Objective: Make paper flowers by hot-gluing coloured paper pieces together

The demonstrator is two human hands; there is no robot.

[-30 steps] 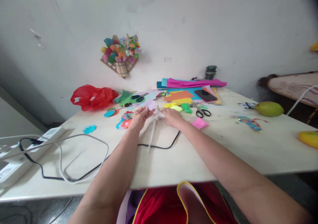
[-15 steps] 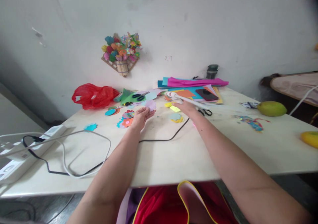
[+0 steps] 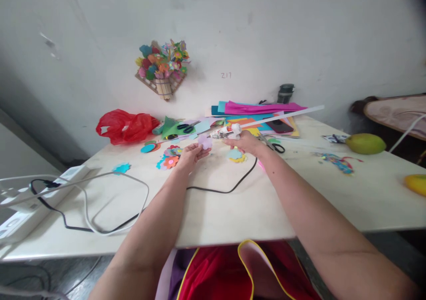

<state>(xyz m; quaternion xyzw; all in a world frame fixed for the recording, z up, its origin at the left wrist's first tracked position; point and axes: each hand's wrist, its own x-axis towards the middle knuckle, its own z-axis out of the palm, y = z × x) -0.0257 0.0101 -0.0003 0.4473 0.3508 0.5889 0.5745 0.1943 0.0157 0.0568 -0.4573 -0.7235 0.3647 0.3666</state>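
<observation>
A small light purple paper piece (image 3: 205, 141) is pinched between the fingers of my left hand (image 3: 193, 154). My right hand (image 3: 244, 143) grips a white glue gun (image 3: 226, 132), its tip pointing left at the purple piece. Out of the gun's back a long white glue stick (image 3: 282, 116) sticks up to the right. Below the gun lies a pale blue and yellow paper flower (image 3: 236, 155). Several coloured flowers, one of them orange (image 3: 171, 162), lie beside my left hand.
A black cord (image 3: 226, 191) crosses the table to a power strip (image 3: 43, 202) at the left. Black scissors (image 3: 278, 148) lie by my right wrist. Further back are a red bag (image 3: 126, 127), coloured sheets and a phone (image 3: 278, 125). A green mango (image 3: 366, 144) is at the right.
My right hand has lifted the glue gun and turned it, so its tip is now at the purple piece and the glue stick slants upward. My left hand has shifted slightly right.
</observation>
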